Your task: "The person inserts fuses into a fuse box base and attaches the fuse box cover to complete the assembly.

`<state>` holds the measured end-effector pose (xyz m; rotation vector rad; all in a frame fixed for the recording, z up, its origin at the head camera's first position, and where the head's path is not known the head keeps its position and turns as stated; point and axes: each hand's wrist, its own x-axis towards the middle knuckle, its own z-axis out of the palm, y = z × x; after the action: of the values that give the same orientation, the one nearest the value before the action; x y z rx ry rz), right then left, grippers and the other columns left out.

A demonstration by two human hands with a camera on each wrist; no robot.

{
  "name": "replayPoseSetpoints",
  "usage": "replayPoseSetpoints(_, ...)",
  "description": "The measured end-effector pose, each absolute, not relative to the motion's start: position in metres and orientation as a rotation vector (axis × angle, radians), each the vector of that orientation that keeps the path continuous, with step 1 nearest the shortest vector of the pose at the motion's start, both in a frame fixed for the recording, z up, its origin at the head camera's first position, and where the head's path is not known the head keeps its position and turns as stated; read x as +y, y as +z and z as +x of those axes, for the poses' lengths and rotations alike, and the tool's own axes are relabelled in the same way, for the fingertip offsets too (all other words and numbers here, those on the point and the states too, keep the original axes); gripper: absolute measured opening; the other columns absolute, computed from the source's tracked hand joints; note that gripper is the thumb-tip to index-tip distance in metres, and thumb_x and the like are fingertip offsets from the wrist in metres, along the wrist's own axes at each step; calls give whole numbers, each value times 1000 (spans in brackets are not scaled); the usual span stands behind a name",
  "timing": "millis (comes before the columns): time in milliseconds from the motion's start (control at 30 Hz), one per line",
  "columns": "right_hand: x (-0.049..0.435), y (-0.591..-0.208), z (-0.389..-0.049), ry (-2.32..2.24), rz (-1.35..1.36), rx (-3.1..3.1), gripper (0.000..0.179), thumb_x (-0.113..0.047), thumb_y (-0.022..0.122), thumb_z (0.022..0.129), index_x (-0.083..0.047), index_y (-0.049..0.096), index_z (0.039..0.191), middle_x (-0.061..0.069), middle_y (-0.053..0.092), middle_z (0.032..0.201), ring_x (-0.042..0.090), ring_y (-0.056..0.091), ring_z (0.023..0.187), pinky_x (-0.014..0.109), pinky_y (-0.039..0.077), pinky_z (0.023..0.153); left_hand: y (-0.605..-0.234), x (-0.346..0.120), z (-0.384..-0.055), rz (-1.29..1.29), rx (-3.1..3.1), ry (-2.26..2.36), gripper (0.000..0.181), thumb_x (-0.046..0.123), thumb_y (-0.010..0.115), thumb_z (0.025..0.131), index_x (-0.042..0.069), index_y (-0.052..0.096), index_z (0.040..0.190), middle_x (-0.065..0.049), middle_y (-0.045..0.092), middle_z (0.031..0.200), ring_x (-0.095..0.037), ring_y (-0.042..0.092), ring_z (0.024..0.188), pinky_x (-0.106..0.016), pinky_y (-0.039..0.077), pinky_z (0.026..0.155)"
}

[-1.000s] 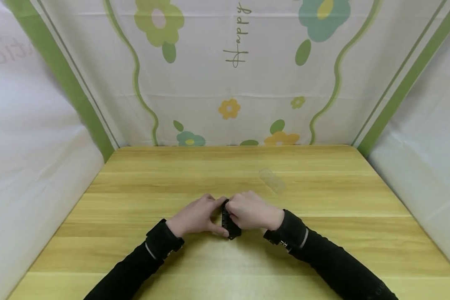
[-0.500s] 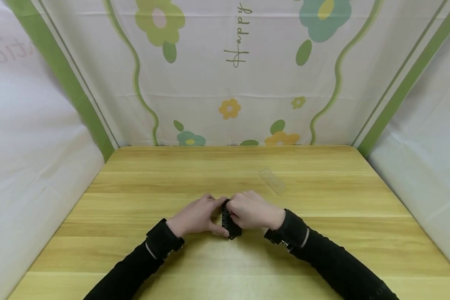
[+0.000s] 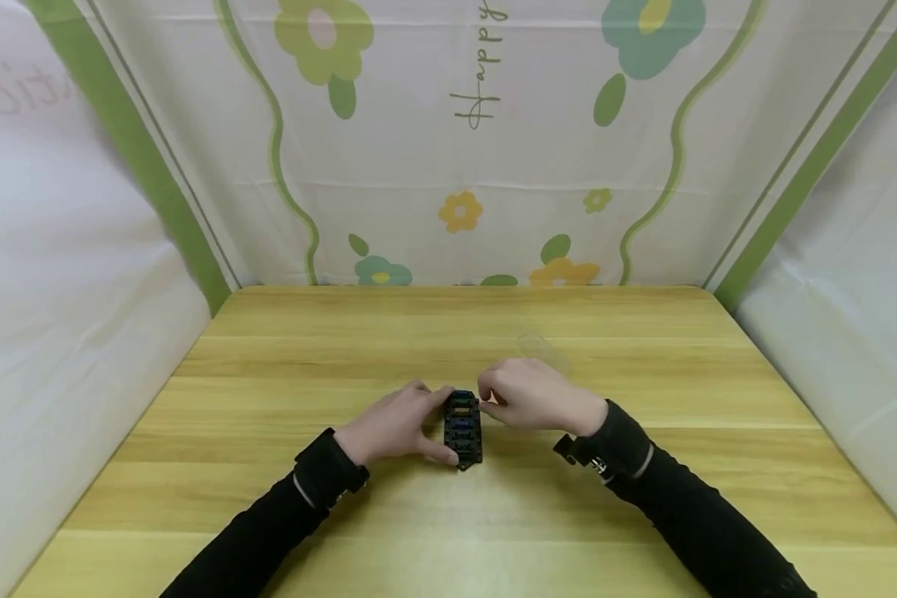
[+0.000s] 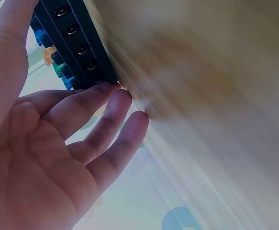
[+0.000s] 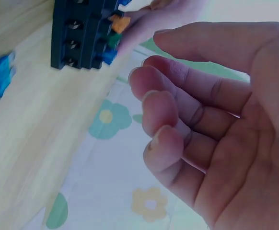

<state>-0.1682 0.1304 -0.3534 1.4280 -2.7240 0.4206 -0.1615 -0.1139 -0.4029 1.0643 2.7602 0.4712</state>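
So the main thing here is a black rectangular plastic block (image 3: 463, 428) with a row of slots on top and small coloured plastic inserts, at least an orange one (image 5: 120, 23), a green one (image 5: 113, 40) and a blue one (image 5: 109, 57), plus metal contacts (image 4: 82, 50) showing along its side. It's sitting on a light yellow-brown wood-grain surface (image 3: 157, 482), around the middle from left to right. A loose bright blue plastic piece (image 5: 1, 75) lies apart from the block, and a clear see-through plastic cover (image 3: 544, 347) is on the surface further back, partly behind a hand. The room's basically a booth: white cloth backdrop (image 3: 389, 166) with green, teal and orange flowers and "Happy" printed sideways, plus white cloth sides with green bands (image 3: 145, 174).

As for the hands, the block is between them. The left hand (image 3: 398, 425) grips it, thumb at the near end and fingers at the far end. The right hand (image 3: 531, 394) is just beside it on the other side, fingers loosely bent, holding nothing. Both arms have black sleeves (image 3: 239, 540) and black wrist straps (image 3: 620, 438)
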Motion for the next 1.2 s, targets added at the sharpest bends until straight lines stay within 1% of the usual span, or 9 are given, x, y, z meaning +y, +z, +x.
replayPoseSetpoints(167,142,-357,-171,406,1426,-2710,6,-14,72,90,-15,68,86,-9,53,73,2,45,58,22,40,54,-404,-114,-161,1037,2756,454,105,70,73,72,6,42,150,-17,57,123,-24,55,106,-37,48,84)
replayPoseSetpoints(367,153,-361,-173,426,1433,-2644,12,-7,75,86,-14,66,82,-6,56,75,5,49,63,23,42,56,-403,-113,-161,1032,2752,464,105,69,73,72,6,41,150,-17,56,124,-23,55,104,-37,48,84)
replayPoseSetpoints(500,160,-364,-173,424,1453,-2603,10,-4,76,84,-12,69,84,-3,60,78,7,54,66,23,46,58,-403,-113,-161,1019,2745,459,105,70,73,73,7,40,151,-16,56,124,-22,54,103,-36,48,83)
replayPoseSetpoints(667,167,-370,-174,395,1512,-2575,10,-2,77,83,-10,75,89,0,62,83,11,59,70,24,48,61,-402,-112,-161,1023,2741,473,106,70,72,73,6,40,151,-16,56,123,-21,55,101,-35,47,82)
replayPoseSetpoints(800,170,-374,-178,391,1566,-2625,14,-2,78,82,-12,77,91,-1,62,85,11,59,73,23,47,63,-401,-112,-161,1022,2741,467,106,70,72,73,7,40,151,-16,56,123,-22,55,102,-36,48,82)
replayPoseSetpoints(967,173,-379,-184,376,1575,-2711,19,-2,82,78,-16,79,90,-6,63,84,8,59,73,22,48,63,-401,-113,-162,1025,2736,469,105,70,72,73,8,41,151,-16,56,124,-23,55,103,-37,48,83)
replayPoseSetpoints(1200,174,-382,-186,345,1584,-2744,17,-4,83,79,-16,81,91,-7,65,85,4,58,73,19,48,64,-402,-113,-162,1031,2746,451,106,72,70,72,8,41,151,-16,56,125,-23,56,103,-36,48,82)
